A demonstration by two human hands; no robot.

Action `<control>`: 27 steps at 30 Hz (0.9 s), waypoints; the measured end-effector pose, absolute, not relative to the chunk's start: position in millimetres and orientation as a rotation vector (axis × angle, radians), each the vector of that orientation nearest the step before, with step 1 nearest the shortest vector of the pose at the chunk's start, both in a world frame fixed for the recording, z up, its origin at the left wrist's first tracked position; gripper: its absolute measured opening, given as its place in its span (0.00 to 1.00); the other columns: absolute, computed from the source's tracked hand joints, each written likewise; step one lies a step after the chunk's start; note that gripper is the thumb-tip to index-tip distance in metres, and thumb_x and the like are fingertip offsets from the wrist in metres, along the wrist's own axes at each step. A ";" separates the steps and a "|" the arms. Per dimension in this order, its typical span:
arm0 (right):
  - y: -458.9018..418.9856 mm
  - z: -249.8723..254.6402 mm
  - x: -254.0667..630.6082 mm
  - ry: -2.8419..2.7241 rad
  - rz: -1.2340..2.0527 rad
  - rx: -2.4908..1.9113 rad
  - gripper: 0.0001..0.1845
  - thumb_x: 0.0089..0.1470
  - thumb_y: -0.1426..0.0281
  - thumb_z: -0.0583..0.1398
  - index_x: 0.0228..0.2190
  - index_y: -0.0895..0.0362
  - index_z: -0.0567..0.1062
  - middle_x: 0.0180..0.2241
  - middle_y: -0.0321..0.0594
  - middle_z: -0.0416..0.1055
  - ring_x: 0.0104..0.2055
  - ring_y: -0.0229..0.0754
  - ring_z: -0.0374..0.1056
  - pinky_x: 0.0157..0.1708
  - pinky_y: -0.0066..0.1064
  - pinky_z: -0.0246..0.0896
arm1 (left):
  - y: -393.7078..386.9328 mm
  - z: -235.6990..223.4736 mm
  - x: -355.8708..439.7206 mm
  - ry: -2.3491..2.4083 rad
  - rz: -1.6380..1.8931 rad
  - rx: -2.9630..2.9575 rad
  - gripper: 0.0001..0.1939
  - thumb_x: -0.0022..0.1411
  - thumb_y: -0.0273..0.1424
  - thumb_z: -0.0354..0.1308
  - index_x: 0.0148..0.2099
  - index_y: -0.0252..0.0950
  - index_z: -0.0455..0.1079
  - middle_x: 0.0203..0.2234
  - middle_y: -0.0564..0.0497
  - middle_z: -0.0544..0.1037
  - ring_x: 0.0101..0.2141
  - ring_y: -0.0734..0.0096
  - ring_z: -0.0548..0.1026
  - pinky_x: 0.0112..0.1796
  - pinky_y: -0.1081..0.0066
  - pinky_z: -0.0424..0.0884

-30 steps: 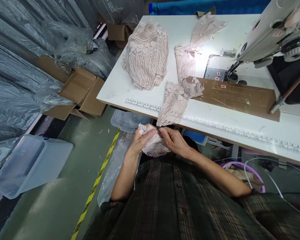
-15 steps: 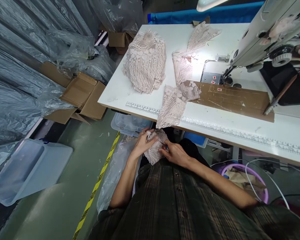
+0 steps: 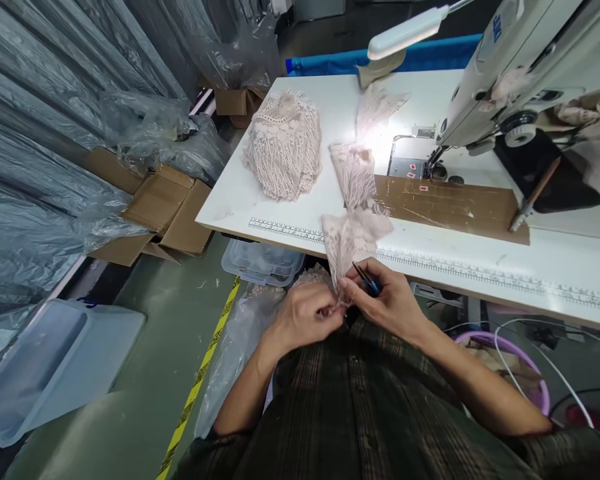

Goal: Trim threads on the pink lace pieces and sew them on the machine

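At the table's front edge, my left hand [image 3: 305,313] is closed, pinching the lower end of a pale pink lace piece [image 3: 353,237] that hangs off the edge. My right hand [image 3: 393,303] pinches the same lace between thumb and fingertip. Dark, blue-handled thread snips [image 3: 367,280] are tucked in its fingers, tips pointing up and left. From the held end, the lace runs up the table to a second lace piece [image 3: 355,173] and a third one [image 3: 377,110] behind. More lace [image 3: 314,275] lies below the edge, partly hidden behind my left hand.
A heap of lace [image 3: 285,147] sits on the left of the white table [image 3: 225,200]. The sewing machine [image 3: 500,80] stands right, behind a brown cardboard strip [image 3: 450,210]. Below are a clear plastic box [image 3: 260,260], a purple basket [image 3: 544,393] and an open carton [image 3: 155,197].
Both hands have moved up and right from the lap to the lace at the table edge. The lace in the lap has been let go, and the hanging lace is now gripped.
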State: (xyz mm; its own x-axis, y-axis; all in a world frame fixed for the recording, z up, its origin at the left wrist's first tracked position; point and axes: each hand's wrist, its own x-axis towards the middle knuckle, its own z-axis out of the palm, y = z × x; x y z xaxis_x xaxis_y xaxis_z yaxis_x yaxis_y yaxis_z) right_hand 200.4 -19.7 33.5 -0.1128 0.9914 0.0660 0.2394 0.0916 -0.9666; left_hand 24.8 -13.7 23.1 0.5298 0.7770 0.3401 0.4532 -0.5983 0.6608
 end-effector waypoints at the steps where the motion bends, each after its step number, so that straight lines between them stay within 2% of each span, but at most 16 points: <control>1: -20.1 30.2 200.4 -1.492 1.107 -1.352 0.15 0.54 0.58 0.62 0.29 0.57 0.69 0.25 0.35 0.68 0.26 0.35 0.62 0.28 0.26 0.58 | -22.2 21.4 25.4 0.930 0.813 2.336 0.14 0.60 0.27 0.56 0.23 0.35 0.61 0.18 0.56 0.65 0.22 0.78 0.62 0.27 0.74 0.58; 7: -23.8 15.1 194.1 -1.485 1.120 -1.484 0.12 0.55 0.60 0.59 0.31 0.58 0.69 0.26 0.36 0.70 0.26 0.36 0.63 0.28 0.27 0.58 | -41.0 19.5 23.9 0.714 0.756 2.388 0.14 0.62 0.28 0.56 0.23 0.35 0.61 0.17 0.57 0.63 0.21 0.78 0.61 0.27 0.73 0.60; 13: -29.6 14.1 193.4 -1.690 1.047 -1.532 0.19 0.52 0.55 0.61 0.26 0.56 0.63 0.20 0.31 0.61 0.21 0.33 0.54 0.22 0.27 0.48 | -27.0 37.3 18.3 0.745 0.817 2.332 0.13 0.59 0.26 0.57 0.23 0.36 0.60 0.17 0.57 0.64 0.21 0.78 0.61 0.27 0.74 0.61; 18: -31.0 14.5 196.4 -1.692 1.360 -1.562 0.21 0.54 0.51 0.59 0.25 0.57 0.65 0.19 0.31 0.60 0.20 0.33 0.53 0.21 0.27 0.45 | -39.4 31.0 24.4 0.699 0.680 2.402 0.11 0.59 0.26 0.57 0.24 0.35 0.64 0.19 0.56 0.69 0.22 0.78 0.65 0.28 0.73 0.63; 22: -30.4 12.5 194.2 -1.652 1.410 -1.515 0.14 0.52 0.61 0.60 0.25 0.58 0.66 0.20 0.30 0.59 0.22 0.32 0.51 0.23 0.27 0.46 | -51.0 23.9 26.9 0.676 0.637 2.443 0.11 0.60 0.27 0.60 0.25 0.34 0.67 0.20 0.55 0.71 0.22 0.77 0.69 0.29 0.72 0.64; 25: -31.8 12.6 195.9 -1.661 1.393 -1.408 0.08 0.55 0.67 0.56 0.27 0.59 0.67 0.21 0.30 0.59 0.24 0.32 0.51 0.24 0.27 0.46 | -42.4 26.7 16.4 0.702 0.783 2.327 0.09 0.59 0.34 0.64 0.30 0.35 0.72 0.23 0.53 0.74 0.25 0.74 0.71 0.31 0.72 0.66; 27: -33.9 14.5 199.0 -1.693 1.419 -1.307 0.09 0.57 0.68 0.54 0.28 0.59 0.68 0.22 0.31 0.59 0.24 0.32 0.51 0.24 0.26 0.47 | -27.0 28.2 5.5 0.895 0.936 2.143 0.09 0.60 0.37 0.63 0.34 0.37 0.74 0.28 0.51 0.76 0.31 0.71 0.74 0.35 0.70 0.69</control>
